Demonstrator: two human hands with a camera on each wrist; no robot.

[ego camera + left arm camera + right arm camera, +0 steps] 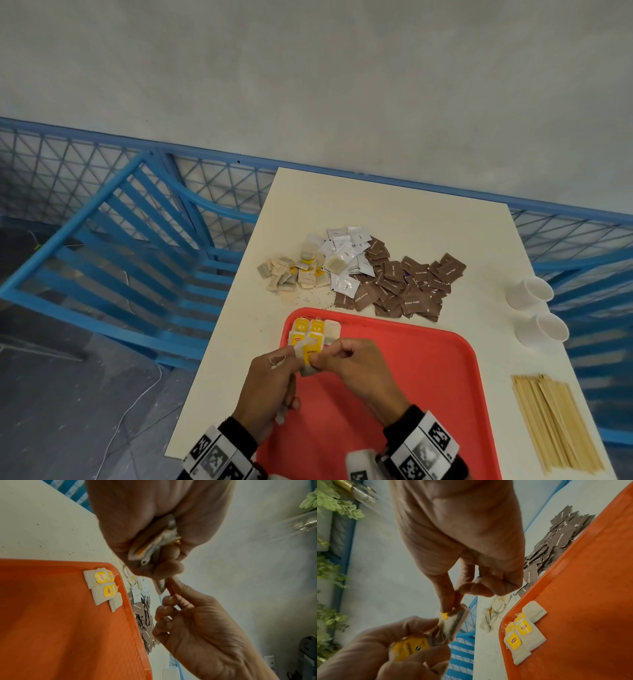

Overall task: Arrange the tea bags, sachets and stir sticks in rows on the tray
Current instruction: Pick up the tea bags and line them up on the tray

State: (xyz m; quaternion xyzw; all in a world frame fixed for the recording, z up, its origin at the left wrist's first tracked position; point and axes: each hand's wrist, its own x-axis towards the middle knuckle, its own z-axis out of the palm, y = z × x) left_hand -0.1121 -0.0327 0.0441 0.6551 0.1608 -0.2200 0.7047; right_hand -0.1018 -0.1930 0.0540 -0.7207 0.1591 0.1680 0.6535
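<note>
My left hand grips a small bunch of tea bags with yellow tags above the near left part of the red tray. With thumb and forefinger, my right hand pinches one tea bag at the edge of that bunch. Several tea bags lie side by side in the tray's far left corner, seen as well in the right wrist view. Beyond the tray lie loose tea bags, white sachets and brown sachets. Wooden stir sticks lie right of the tray.
Two white paper cups stand near the table's right edge. A blue slatted chair and a blue mesh fence stand left of and behind the table. Tea dust speckles the tabletop between the pile and the tray.
</note>
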